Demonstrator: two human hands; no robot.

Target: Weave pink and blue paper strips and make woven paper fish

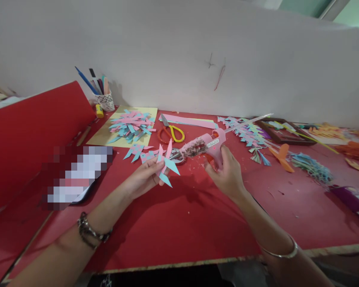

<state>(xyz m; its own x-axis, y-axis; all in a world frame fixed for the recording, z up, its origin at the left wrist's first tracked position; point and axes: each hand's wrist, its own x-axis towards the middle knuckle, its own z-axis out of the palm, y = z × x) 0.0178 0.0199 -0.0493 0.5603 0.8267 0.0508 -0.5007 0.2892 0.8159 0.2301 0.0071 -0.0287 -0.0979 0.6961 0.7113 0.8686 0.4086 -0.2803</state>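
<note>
My left hand (148, 177) pinches a small folded paper piece (166, 165) with pink and light-blue pointed strips. In my right hand (227, 175) is a pink hot glue gun (217, 149), gripped by its handle, with a clear glue stick (248, 122) poking out of its back. The gun's nozzle points left and meets the paper piece; whether it touches the paper I cannot tell. Behind my left fingers lie more joined pink and blue paper pieces (137, 152), partly hidden. Scissors (171, 132) with one red and one yellow handle rest just beyond.
A pile of paper strips (131, 125) lies on a yellow sheet (103, 135). Against the wall stands a pen cup (106, 102). On the right are a paper garland (242, 131), an orange paper piece (283, 157), yarn (312, 167) and a purple packet (350, 201). A blurred flat object (80, 175) lies left.
</note>
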